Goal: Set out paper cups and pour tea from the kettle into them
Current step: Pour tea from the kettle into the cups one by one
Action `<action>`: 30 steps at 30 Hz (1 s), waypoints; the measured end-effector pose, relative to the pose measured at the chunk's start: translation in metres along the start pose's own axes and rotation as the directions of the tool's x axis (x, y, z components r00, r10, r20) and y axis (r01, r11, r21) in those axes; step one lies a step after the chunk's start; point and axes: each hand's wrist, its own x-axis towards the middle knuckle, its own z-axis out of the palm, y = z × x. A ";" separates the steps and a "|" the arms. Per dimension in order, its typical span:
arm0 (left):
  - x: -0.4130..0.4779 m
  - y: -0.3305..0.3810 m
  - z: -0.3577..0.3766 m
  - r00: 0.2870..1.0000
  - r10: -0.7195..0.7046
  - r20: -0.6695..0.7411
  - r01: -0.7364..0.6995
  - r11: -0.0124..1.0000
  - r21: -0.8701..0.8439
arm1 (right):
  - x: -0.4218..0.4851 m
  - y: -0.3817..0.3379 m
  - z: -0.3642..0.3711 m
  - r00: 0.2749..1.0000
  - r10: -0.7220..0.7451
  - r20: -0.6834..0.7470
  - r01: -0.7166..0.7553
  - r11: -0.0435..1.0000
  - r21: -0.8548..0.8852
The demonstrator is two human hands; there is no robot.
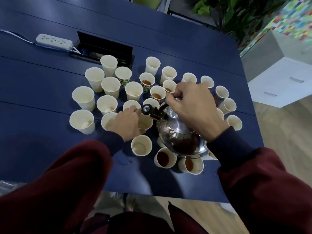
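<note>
The right hand (194,108) is closed round the top handle of the steel kettle (177,132), which hangs tilted just below it over the middle of the blue table (42,115), its black-capped spout (146,109) pointing to the left. Just beside that spout, the left hand (126,125) curls round the side of a paper cup (145,123) standing under it. Many more cups (83,97) stand all around both hands, and a few near the kettle hold brown tea (163,157).
</note>
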 end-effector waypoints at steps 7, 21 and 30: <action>-0.006 -0.005 0.011 0.999 -0.045 -0.011 0.041 0.969 -0.244 | -0.007 -0.008 0.002 0.999 -0.035 0.021 0.037 0.992 -0.120; -0.008 0.003 0.013 0.993 -0.117 -0.029 0.107 0.965 -0.238 | -0.003 0.012 0.001 0.984 -0.163 0.072 0.170 0.980 -0.105; -0.009 0.009 0.015 0.989 -0.146 -0.032 0.135 0.964 -0.227 | -0.003 0.021 -0.001 0.974 -0.207 0.088 0.214 0.974 -0.074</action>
